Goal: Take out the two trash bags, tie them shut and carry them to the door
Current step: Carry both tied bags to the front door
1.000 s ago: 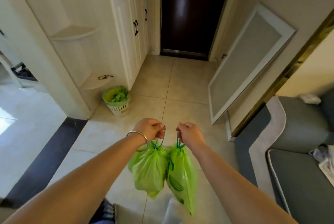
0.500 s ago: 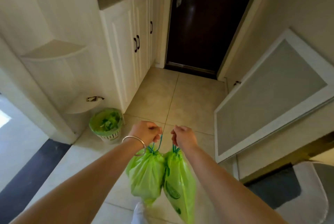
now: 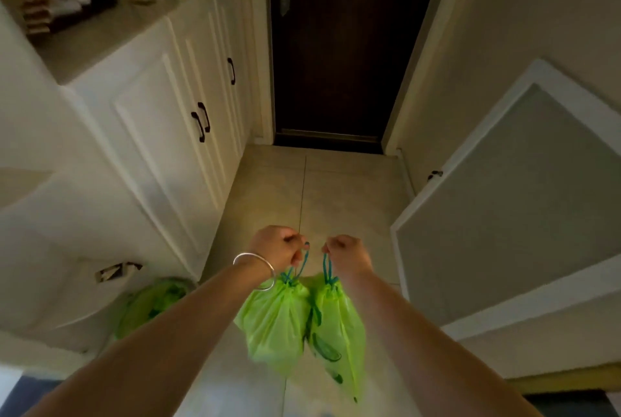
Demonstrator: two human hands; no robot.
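Observation:
Two green trash bags hang side by side in front of me, both drawn shut by blue drawstrings. My left hand (image 3: pixel 277 248), with a silver bangle on the wrist, is closed on the drawstring of the left bag (image 3: pixel 274 327). My right hand (image 3: pixel 347 253) is closed on the drawstring of the right bag (image 3: pixel 339 332), which has dark green print. Both bags hang clear of the tiled floor. The dark door (image 3: pixel 336 47) stands closed straight ahead at the end of the short hallway.
White cabinets (image 3: pixel 174 107) with black handles line the left side, with clutter on their top. A small bin with a green liner (image 3: pixel 148 305) stands at the lower left. A white-framed panel (image 3: pixel 524 201) leans against the right wall. Tiled floor (image 3: pixel 322 188) runs to the door.
I have walked forward down the hallway, so the door and cabinets are closer and larger. The bin has slid to the lower left. Both hands still hold the bags the same way.

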